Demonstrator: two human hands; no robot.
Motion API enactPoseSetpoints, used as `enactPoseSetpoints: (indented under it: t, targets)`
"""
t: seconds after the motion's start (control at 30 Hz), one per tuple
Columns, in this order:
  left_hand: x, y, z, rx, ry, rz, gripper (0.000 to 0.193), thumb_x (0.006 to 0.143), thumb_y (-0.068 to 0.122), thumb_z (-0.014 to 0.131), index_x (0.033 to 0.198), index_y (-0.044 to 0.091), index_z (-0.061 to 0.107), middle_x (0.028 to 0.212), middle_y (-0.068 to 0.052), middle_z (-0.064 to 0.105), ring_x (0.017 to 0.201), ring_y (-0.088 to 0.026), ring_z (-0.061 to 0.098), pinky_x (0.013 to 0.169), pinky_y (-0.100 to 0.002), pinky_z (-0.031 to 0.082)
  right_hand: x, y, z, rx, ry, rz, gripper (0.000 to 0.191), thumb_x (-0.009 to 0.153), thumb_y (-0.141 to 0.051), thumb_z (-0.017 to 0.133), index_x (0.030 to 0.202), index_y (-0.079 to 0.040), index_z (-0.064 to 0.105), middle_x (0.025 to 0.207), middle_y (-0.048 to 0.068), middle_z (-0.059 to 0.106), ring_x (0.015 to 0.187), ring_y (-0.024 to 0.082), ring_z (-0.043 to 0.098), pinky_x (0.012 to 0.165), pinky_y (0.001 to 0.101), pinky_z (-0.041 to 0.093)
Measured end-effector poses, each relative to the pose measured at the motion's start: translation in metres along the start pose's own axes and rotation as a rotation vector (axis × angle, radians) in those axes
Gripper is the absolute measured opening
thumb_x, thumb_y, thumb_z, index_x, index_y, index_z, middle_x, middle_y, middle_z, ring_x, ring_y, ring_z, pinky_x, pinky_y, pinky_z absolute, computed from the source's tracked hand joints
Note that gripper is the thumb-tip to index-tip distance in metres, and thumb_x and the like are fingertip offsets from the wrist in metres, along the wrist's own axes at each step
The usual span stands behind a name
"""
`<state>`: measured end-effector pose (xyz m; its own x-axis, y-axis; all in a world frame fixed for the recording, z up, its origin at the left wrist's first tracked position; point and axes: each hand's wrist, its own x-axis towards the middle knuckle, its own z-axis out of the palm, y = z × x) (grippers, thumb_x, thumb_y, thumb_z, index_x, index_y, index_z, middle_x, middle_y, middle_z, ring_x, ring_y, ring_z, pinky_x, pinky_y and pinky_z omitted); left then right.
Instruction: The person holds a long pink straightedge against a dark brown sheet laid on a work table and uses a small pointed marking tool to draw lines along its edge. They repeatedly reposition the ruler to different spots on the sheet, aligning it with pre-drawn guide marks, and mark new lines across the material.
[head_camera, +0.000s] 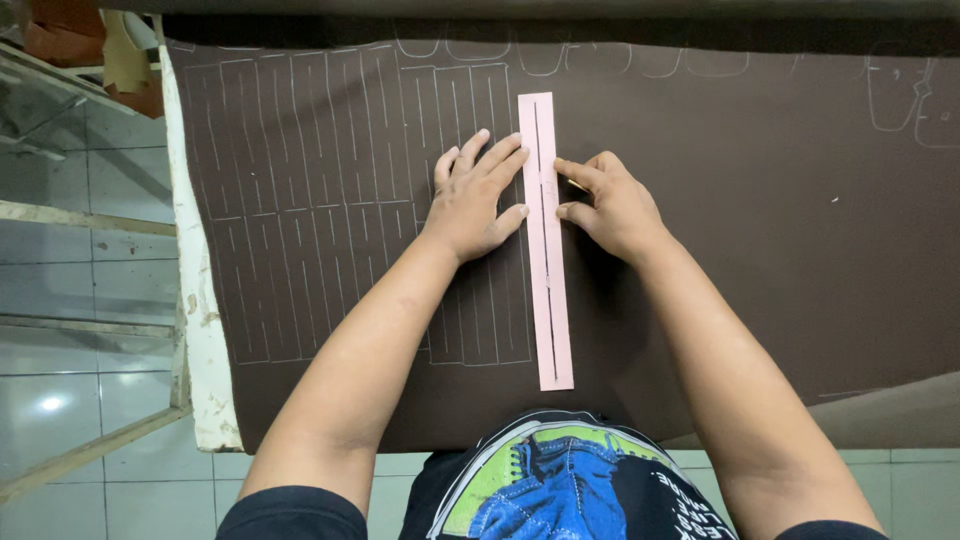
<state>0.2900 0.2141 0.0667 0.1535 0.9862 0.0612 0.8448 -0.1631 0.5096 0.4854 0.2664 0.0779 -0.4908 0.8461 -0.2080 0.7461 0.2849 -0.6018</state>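
A long pink paper template with a narrow slot down its middle lies lengthwise on a dark brown sheet of material. My left hand lies flat, fingers spread, pressing on the sheet and the template's left edge. My right hand touches the template's right edge, fingers curled around a small marking tool whose yellowish tip shows near the thumb. White chalk outlines of long narrow rectangles cover the sheet left of the template.
The brown sheet drapes over a worn white table edge at left. More chalk outlines run along the far edge. Grey floor tiles and a metal frame lie at left.
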Motion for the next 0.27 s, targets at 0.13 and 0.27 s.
enactPoseSetpoints:
  t: [0.13,0.27]
  targets:
    - [0.002,0.007,-0.012,-0.001,-0.018,-0.002,0.074,0.086,0.038,0.075,0.151,0.018,0.049,0.163,-0.001,0.039,0.153,-0.034,0.025,0.123,-0.057,0.014,0.001,0.001,0.002,0.001,0.008,0.009,0.059,0.083,-0.023,0.079,0.14,-0.024,0.064,0.114,0.006,0.06,0.105,0.025,0.065,0.088,0.0396,0.052]
    - [0.008,0.022,-0.026,0.001,-0.038,-0.004,0.075,0.085,0.039,0.076,0.151,0.019,0.049,0.162,-0.001,0.038,0.153,-0.035,0.024,0.122,-0.058,0.013,0.002,0.004,0.003,-0.01,-0.022,0.028,0.059,0.086,-0.024,0.078,0.143,-0.026,0.062,0.117,0.007,0.059,0.107,0.026,0.064,0.089,0.0402,0.052]
